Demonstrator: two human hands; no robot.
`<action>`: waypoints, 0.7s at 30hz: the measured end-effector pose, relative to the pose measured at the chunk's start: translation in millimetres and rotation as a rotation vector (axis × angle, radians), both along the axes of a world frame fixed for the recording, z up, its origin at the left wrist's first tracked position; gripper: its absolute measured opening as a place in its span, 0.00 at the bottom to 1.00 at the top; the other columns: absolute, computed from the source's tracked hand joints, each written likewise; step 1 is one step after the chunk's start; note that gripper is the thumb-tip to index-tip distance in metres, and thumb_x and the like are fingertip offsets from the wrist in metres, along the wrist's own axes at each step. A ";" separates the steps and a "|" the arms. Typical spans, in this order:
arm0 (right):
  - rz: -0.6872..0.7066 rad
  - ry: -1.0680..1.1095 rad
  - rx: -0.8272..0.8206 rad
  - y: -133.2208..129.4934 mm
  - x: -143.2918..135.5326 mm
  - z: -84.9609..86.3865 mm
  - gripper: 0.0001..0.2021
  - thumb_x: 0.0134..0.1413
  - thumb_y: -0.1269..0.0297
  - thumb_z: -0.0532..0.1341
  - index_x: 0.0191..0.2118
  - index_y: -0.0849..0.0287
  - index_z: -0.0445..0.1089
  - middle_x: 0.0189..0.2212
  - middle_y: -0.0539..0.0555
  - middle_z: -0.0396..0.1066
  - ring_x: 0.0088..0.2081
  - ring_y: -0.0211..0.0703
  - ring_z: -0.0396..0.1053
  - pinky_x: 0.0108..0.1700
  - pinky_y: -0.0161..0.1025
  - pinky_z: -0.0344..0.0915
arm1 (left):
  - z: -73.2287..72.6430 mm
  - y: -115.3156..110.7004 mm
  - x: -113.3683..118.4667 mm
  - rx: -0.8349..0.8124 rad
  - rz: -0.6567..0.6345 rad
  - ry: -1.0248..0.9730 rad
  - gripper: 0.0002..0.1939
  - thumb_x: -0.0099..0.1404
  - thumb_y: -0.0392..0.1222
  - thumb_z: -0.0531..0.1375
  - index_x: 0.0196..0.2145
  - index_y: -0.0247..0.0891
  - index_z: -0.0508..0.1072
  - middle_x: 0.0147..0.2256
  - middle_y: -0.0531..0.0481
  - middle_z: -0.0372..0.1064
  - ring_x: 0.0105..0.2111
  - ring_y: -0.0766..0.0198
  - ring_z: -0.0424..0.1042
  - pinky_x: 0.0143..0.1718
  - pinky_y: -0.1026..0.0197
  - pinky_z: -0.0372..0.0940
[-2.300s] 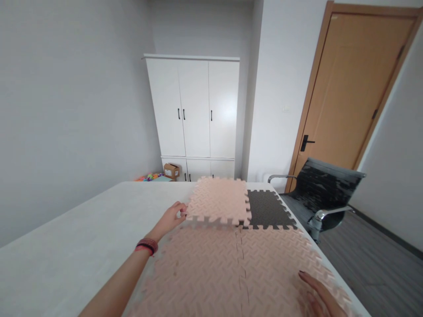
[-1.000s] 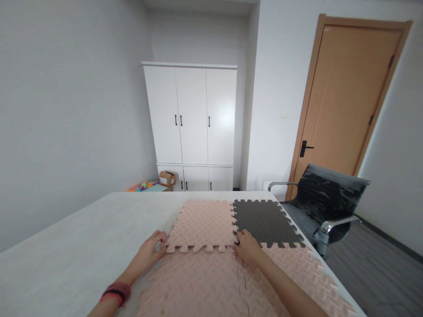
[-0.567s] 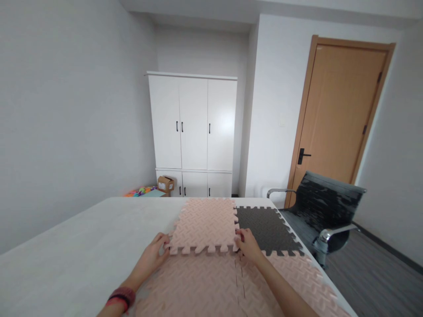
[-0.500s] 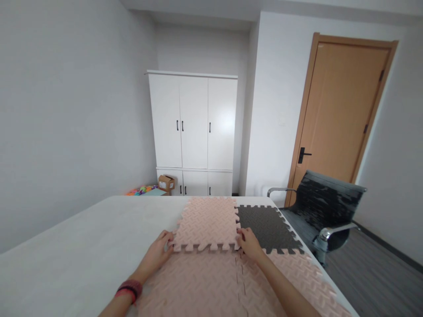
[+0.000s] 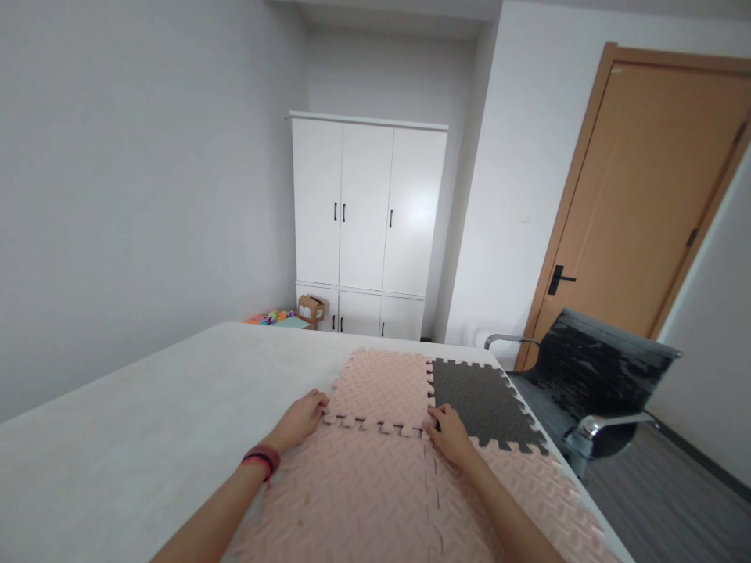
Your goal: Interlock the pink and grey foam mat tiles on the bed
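Left hand (image 5: pixel 300 421) is pressing at the near-left corner of the far pink foam tile (image 5: pixel 384 387), fingers curled against its toothed edge, grip narrow and closing on nothing, only pushing; a red and black band is sitting on that wrist; the tile, which was lifted and tilted above the others a moment ago, is now lying flat on the desk (image 5: pixel 146 422), its near teeth meeting the teeth of the near pink tiles (image 5: pixel 352 500) and looking seated along most of the seam, though small dark gaps are still showing; right hand (image 5: pixel 449 432) is resting at the tile's near-right corner, where pink tile, dark grey tile (image 5: pixel 484 403) and near tiles meet, fingers bent and pressing down, holding nothing; the joint is judged to be nearly closed, with pressing along the seam remaining; a white cabinet (image 5: pixel 369 227), a wooden door (image 5: pixel 657 203) and a black chair (image 5: pixel 604 383) are standing beyond.
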State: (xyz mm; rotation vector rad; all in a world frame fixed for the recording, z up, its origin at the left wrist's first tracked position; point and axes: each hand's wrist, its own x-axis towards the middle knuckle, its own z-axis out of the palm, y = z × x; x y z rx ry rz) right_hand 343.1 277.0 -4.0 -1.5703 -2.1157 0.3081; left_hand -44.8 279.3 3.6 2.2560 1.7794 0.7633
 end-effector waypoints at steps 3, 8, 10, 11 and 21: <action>0.006 -0.021 0.008 -3.7 -1.5 0.9 0.19 0.54 0.57 0.55 0.50 0.56 0.70 0.44 0.58 0.66 0.47 0.47 0.63 0.50 0.38 0.57 | -0.5 0.7 -1.2 -0.015 0.023 0.027 0.08 0.64 0.41 0.51 0.34 0.36 0.68 0.36 0.50 0.67 0.37 0.64 0.67 0.42 0.55 0.62; 0.011 -0.048 0.017 -7.7 -1.7 2.6 0.19 0.54 0.57 0.56 0.50 0.55 0.70 0.44 0.57 0.67 0.47 0.47 0.63 0.50 0.37 0.58 | 7.9 -3.8 -3.4 -0.064 0.032 0.096 0.11 0.63 0.46 0.54 0.32 0.36 0.69 0.35 0.50 0.68 0.36 0.65 0.67 0.42 0.55 0.62; 0.013 -0.056 0.008 -7.8 -0.8 3.0 0.19 0.54 0.57 0.56 0.50 0.55 0.70 0.45 0.57 0.67 0.48 0.47 0.63 0.50 0.37 0.57 | 12.3 -7.0 -2.6 -0.078 0.037 0.123 0.13 0.63 0.48 0.54 0.32 0.36 0.69 0.35 0.49 0.68 0.35 0.65 0.67 0.41 0.56 0.62; 0.017 -0.059 0.006 -7.7 -0.3 3.0 0.19 0.54 0.56 0.56 0.50 0.55 0.70 0.45 0.57 0.67 0.48 0.47 0.63 0.50 0.37 0.57 | 14.1 -8.7 -1.7 -0.082 0.041 0.138 0.13 0.63 0.49 0.53 0.32 0.36 0.69 0.35 0.49 0.68 0.34 0.65 0.67 0.41 0.56 0.62; 0.017 -0.100 -0.007 -10.5 1.7 3.9 0.20 0.56 0.53 0.55 0.53 0.52 0.68 0.48 0.57 0.66 0.50 0.47 0.62 0.50 0.39 0.58 | 17.6 -14.8 11.2 -0.081 0.162 0.310 0.15 0.56 0.52 0.57 0.34 0.37 0.67 0.37 0.47 0.66 0.33 0.62 0.65 0.38 0.56 0.59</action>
